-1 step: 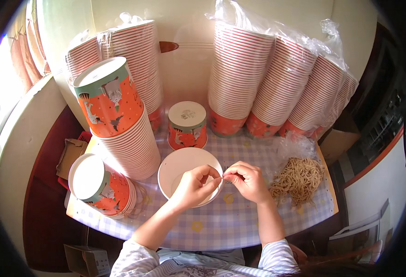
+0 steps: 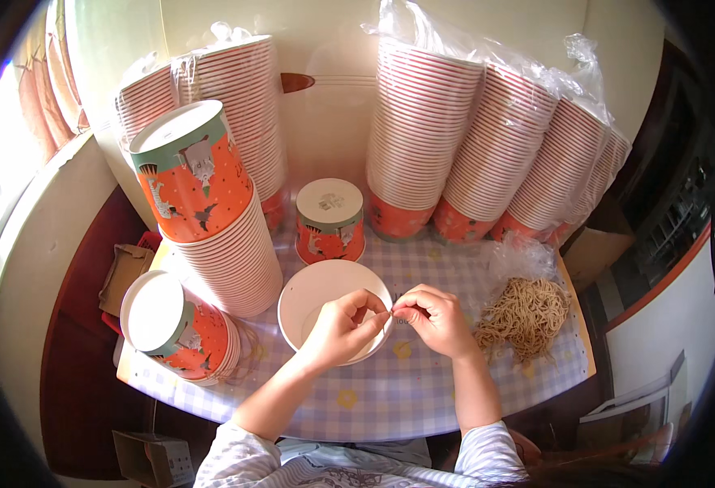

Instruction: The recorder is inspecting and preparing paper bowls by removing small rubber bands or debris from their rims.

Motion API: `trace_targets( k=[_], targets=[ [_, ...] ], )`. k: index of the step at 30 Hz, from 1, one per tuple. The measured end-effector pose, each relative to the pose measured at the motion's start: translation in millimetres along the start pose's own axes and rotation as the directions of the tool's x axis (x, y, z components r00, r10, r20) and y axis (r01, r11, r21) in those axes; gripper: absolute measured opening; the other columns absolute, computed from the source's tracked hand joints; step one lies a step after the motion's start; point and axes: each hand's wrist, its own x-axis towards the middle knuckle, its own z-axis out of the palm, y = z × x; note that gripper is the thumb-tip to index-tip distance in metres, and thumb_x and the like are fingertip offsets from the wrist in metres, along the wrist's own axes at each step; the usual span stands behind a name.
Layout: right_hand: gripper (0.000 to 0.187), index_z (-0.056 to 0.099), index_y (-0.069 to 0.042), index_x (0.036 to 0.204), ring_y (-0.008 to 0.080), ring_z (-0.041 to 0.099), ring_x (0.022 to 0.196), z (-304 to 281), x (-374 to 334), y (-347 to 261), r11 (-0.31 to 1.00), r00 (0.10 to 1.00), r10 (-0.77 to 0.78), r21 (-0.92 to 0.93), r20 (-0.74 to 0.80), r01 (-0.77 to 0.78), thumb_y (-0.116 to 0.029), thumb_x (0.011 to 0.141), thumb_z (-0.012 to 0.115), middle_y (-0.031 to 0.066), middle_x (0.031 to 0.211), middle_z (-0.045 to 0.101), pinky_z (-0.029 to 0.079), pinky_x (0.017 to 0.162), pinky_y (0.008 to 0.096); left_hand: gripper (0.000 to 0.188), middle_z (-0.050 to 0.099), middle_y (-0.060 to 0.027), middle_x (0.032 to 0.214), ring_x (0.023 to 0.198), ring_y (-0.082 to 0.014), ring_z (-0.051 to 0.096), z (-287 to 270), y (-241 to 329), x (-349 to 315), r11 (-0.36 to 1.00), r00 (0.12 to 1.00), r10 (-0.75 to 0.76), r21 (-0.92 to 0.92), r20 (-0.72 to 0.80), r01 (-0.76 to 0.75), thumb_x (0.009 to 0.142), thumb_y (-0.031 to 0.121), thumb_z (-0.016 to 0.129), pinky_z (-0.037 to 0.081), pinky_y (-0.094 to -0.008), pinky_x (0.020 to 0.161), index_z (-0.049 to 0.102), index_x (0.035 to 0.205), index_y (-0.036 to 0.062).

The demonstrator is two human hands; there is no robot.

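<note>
An open paper bucket [image 2: 304, 297] with a white inside stands in front of me. My left hand [image 2: 345, 325] reaches over it, thumb and forefinger pinched together at its right rim. My right hand [image 2: 437, 321] is just outside that rim, also in a pinch, with its fingertips almost meeting the left ones. Whatever lies between the fingertips is too small to make out. To the right of my right hand is a heap of tan cords [image 2: 528, 313], partly under clear plastic. An upside-down orange and green paper bucket [image 2: 330, 232] sits behind the open one.
At the left stand a tall stack of upturned buckets [image 2: 223, 252] and a shorter, tilted stack [image 2: 191, 329]. Tall plastic-wrapped bucket stacks [image 2: 426, 122] line the wall, more of them [image 2: 235, 106] at back left. A checked cloth [image 2: 422, 398] covers the table. A cardboard box [image 2: 154, 459] is below.
</note>
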Motion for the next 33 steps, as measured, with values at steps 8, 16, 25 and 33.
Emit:
trace_targets(
  k=[8, 16, 25, 33],
  targets=[
    [0.005, 0.060, -0.001, 0.080, 0.0174, 0.058, 0.060, 1, -1, 1, 0.994, 0.993, 0.106, -0.011, 0.050, -0.105, -0.005, 0.078, 0.063, 0.0072, 0.070, 0.060, 0.045, 0.054, 0.0275, 0.008, 0.060, -0.0058, 0.079, 0.077, -0.0095, 0.058, 2, -12, 5, 0.924, 0.996, 0.086, -0.371, -0.031, -0.091, 0.085, 0.006, 0.052, 0.046, -0.0217, 0.068, 0.051, 0.084, -0.0015],
    [0.007, 0.060, 0.001, 0.082, 0.0121, 0.060, 0.066, -2, 0, -2, 0.975, 0.965, 0.223, -0.013, 0.135, -0.223, -0.005, 0.079, 0.062, 0.0074, 0.074, 0.063, 0.047, 0.060, 0.0257, 0.008, 0.058, -0.0065, 0.081, 0.079, -0.0106, 0.058, 0, -12, 6, 0.915, 0.996, 0.075, -0.394, -0.049, -0.089, 0.087, 0.007, 0.051, 0.045, -0.0227, 0.070, 0.048, 0.087, -0.0012],
    [0.005, 0.059, 0.000, 0.081, 0.0188, 0.060, 0.063, -3, -2, 1, 0.976, 0.965, 0.209, 0.021, 0.160, -0.215, -0.004, 0.078, 0.061, 0.0106, 0.072, 0.062, 0.046, 0.056, 0.0283, 0.008, 0.058, -0.0060, 0.078, 0.075, -0.0104, 0.058, 3, -16, 7, 0.937, 0.989, 0.091, -0.326, -0.116, -0.125, 0.086, 0.005, 0.052, 0.046, -0.0222, 0.066, 0.047, 0.087, -0.0015],
    [0.006, 0.056, 0.000, 0.080, 0.0250, 0.059, 0.063, -6, -1, -8, 0.991, 0.972, 0.130, -0.052, 0.195, -0.123, -0.004, 0.077, 0.060, 0.0121, 0.073, 0.060, 0.045, 0.055, 0.0310, 0.007, 0.060, -0.0088, 0.072, 0.067, -0.0127, 0.059, 4, -18, 8, 0.977, 0.971, 0.129, -0.142, -0.204, -0.159, 0.083, 0.003, 0.053, 0.047, -0.0245, 0.061, 0.049, 0.085, -0.0029]
  ],
)
